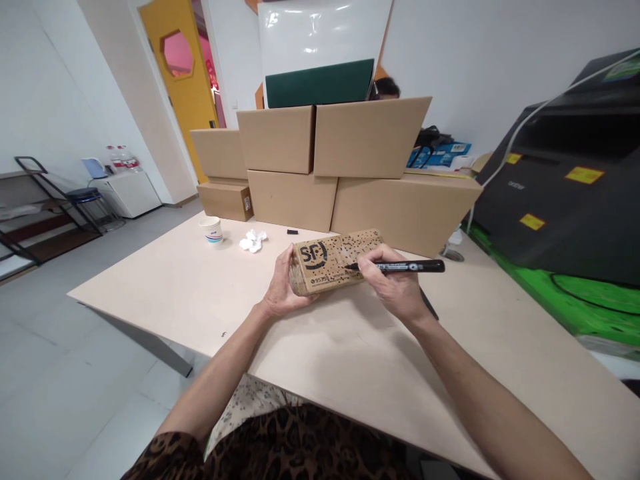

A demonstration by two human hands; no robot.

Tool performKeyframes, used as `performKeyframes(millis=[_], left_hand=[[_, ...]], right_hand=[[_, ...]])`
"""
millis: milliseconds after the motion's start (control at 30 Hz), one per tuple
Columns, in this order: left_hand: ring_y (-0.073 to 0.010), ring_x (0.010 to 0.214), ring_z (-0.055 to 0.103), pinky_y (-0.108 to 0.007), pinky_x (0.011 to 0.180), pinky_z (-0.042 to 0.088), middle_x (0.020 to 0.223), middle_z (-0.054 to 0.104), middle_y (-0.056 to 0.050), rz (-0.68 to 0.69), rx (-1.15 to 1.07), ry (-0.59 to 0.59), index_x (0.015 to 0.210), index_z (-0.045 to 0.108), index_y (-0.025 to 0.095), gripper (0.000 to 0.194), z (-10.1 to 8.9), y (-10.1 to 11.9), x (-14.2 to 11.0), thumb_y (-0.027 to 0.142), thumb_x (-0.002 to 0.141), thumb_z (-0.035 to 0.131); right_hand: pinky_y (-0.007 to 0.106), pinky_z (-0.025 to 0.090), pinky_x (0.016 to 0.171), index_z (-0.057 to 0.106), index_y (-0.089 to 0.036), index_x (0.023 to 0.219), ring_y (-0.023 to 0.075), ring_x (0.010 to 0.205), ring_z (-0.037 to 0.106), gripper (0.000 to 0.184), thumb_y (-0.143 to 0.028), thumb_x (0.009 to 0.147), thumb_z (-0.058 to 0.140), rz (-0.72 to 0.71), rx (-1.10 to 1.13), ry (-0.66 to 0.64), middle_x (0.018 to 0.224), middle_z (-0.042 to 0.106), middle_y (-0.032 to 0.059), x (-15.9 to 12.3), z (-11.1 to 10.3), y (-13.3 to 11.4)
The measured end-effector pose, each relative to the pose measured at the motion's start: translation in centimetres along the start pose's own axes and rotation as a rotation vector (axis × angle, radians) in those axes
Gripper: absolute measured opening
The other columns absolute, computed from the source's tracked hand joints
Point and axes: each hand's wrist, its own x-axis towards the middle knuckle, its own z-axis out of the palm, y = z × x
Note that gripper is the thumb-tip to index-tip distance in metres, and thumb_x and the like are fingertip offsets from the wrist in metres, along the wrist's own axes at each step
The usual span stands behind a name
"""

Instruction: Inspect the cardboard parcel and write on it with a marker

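Observation:
A small brown cardboard box [336, 252], printed with a dark "SF" logo and peppered with black dots, is tilted up above the table. My left hand [285, 287] grips its left end, thumb along the side and fingers underneath. Pinched in my right hand [393, 283] is a black marker [415, 266], its tip at the face of the box. Whether the tip touches the cardboard I cannot tell. On the table beyond the box lies a small black marker cap [293, 232]. A dark flat object [430, 305], partly hidden, lies beneath my right wrist.
Stacked cardboard boxes [293, 200] line the table's far side, topped by a dark green box [320, 83]. A paper cup [213, 230] and crumpled tissue [253, 241] stand at the left. Someone's head [387, 87] shows behind the stack. Black bulky equipment [555, 180] fills the right.

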Motion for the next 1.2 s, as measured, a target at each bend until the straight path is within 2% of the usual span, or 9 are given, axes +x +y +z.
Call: performKeyframes(millis=[233,433,567,767,967,1200], left_hand=[[-0.0456,0.141,0.045,-0.073,0.114,0.042,0.153,0.04,-0.019,-0.006,0.034,-0.009,0.162,0.02,0.026,0.123,0.1,-1.2,-0.7,0.043,0.062,0.09],[-0.0453,0.143,0.043,-0.071,0.117,0.039,0.154,0.037,-0.019,-0.004,0.034,-0.019,0.164,0.019,0.026,0.122,0.1,-1.4,-1.0,0.04,0.065,0.089],[-0.0458,0.146,0.039,-0.073,0.118,0.037,0.155,0.034,-0.019,0.008,0.033,-0.018,0.165,0.014,0.029,0.126,0.0,-1.4,-1.1,0.041,0.065,0.089],[-0.0459,0.145,0.04,-0.072,0.119,0.037,0.155,0.035,-0.02,-0.018,0.045,-0.038,0.165,0.016,0.026,0.125,-0.1,-1.4,-1.2,0.041,0.065,0.091],[-0.0449,0.145,0.04,-0.071,0.12,0.036,0.155,0.035,-0.019,-0.015,0.033,-0.037,0.165,0.017,0.027,0.128,-0.1,-1.6,-1.3,0.043,0.063,0.092],[-0.0459,0.146,0.038,-0.072,0.121,0.035,0.155,0.034,-0.019,-0.019,0.032,-0.043,0.166,0.016,0.027,0.128,-0.1,-1.6,-1.4,0.042,0.064,0.092]], right_hand=[[0.029,0.038,0.059,0.055,-0.024,0.068,0.0136,0.06,0.047,0.028,-0.035,0.092,0.063,-0.003,-0.014,-0.041,0.063,0.054,-0.0036,-0.1,0.7,0.5],[0.028,0.04,0.062,0.056,-0.023,0.07,0.013,0.061,0.049,0.026,-0.032,0.093,0.063,-0.05,0.013,0.041,0.066,0.053,-0.0043,-0.1,0.6,0.5],[0.028,0.041,0.062,0.058,-0.023,0.071,0.0132,0.062,0.052,0.023,-0.03,0.093,0.063,-0.08,-0.003,0.034,0.067,0.058,-0.0038,-0.2,1.3,0.9],[0.029,0.04,0.063,0.059,-0.023,0.073,0.013,0.061,0.051,0.024,-0.035,0.094,0.063,-0.024,-0.012,0.108,0.067,0.057,-0.0042,0.1,1.0,1.3],[0.029,0.041,0.064,0.059,-0.022,0.072,0.0136,0.064,0.052,0.025,-0.035,0.094,0.063,-0.015,-0.047,0.028,0.067,0.059,-0.0033,0.3,0.8,0.8],[0.029,0.042,0.064,0.06,-0.022,0.072,0.0132,0.063,0.053,0.024,-0.034,0.093,0.064,-0.023,-0.019,0.093,0.067,0.059,-0.0037,0.3,0.5,0.6]])
